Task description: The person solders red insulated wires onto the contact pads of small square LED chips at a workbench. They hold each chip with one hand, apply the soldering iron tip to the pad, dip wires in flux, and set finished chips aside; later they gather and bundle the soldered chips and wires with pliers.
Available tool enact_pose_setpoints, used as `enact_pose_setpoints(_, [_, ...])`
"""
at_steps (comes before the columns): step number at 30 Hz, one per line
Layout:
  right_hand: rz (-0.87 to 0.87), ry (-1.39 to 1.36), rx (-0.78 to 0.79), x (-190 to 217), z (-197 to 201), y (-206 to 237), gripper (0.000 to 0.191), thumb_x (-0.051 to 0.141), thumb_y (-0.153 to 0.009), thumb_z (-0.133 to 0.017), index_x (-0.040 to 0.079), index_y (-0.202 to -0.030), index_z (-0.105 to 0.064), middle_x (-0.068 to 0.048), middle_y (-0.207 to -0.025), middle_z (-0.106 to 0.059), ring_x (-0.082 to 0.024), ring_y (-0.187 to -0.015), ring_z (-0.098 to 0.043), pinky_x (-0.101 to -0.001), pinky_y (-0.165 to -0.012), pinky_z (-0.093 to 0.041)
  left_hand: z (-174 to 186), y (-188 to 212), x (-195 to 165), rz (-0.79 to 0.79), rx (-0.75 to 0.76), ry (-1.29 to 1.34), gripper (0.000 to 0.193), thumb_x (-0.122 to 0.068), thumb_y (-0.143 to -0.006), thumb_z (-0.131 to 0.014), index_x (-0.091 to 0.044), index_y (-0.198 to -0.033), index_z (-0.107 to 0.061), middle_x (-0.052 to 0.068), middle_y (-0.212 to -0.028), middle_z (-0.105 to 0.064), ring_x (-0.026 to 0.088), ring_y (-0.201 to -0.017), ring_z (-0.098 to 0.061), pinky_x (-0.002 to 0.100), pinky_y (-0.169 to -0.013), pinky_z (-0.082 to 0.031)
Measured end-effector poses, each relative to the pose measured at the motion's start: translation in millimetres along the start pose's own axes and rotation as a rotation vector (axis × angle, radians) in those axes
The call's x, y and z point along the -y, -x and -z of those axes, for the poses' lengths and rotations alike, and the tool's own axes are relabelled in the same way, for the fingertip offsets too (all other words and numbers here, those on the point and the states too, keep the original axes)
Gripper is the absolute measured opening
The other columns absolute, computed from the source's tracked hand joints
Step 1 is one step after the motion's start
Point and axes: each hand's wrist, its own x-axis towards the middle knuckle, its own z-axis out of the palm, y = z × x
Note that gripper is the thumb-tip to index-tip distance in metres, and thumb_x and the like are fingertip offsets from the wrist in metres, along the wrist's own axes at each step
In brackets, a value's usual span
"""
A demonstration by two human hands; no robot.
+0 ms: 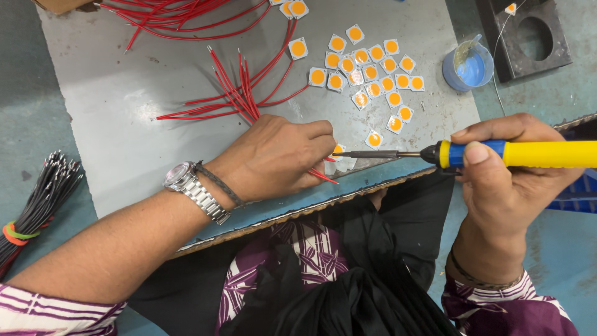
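I see a small square chip [339,149] with an orange centre lying on the grey board [124,118], near the board's front edge, mostly hidden behind my left hand [273,158]. That hand rests on the board, fingers pressed together, pinching a red wire [322,176] against the chip. My right hand [504,180], just off the board's right front corner, is wrapped tight round the yellow and blue handle of a soldering iron [448,154], whose dark tip reaches left to the chip. Beyond the chip, farther up the board, lies a scatter of matching chips [373,68], with loose red wires [236,93] to their left. A blue cup [467,65] stands just off the board's right edge. A bundle of black wires [37,205] lies on the tabletop left of the board.
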Motion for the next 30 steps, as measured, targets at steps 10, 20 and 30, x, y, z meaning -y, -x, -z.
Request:
enact_pose_setpoints(10, [-0.012, -0.006, 0.022, 0.8, -4.6, 0.7, 0.027, 0.019, -0.101, -0.075, -0.006, -0.097, -0.067, -0.01, -0.082, -0.069, -0.006, -0.053, -0.057, -0.015, -0.052, -0.045, 0.5, 0.6, 0.0, -0.003, 0.002, -0.007, 0.031, -0.025, -0.077, -0.08, -0.003, -0.084, -0.061, 0.006, -0.098, -0.064, 0.033, -0.068, -0.066, 0.045, -0.055, -0.051])
enact_pose_setpoints(20, [-0.001, -0.008, 0.007, 0.0, 0.5, -0.5, 0.025, 0.018, -0.099, -0.073, -0.005, -0.097, -0.066, -0.01, -0.08, -0.068, -0.006, -0.05, -0.055, -0.0152, -0.047, -0.043, 0.4, 0.3, 0.2, -0.004, -0.001, -0.003, 0.031, -0.026, -0.077, -0.081, -0.004, -0.086, -0.061, 0.006, -0.099, -0.064, 0.034, -0.067, -0.065, 0.046, -0.055, -0.05])
enact_pose_setpoints(30, [-0.026, -0.052, -0.009, -4.0, 2.9, 2.5, 0.025, 0.017, -0.099, -0.074, -0.007, -0.097, -0.065, -0.012, -0.08, -0.069, -0.006, -0.049, -0.054, -0.0151, -0.047, -0.043, 0.8, 0.1, -1.0, 0.002, 0.001, -0.003, 0.032, -0.026, -0.076, -0.081, -0.004, -0.086, -0.061, 0.006, -0.099, -0.064, 0.034, -0.067, -0.065, 0.046, -0.054, -0.05])
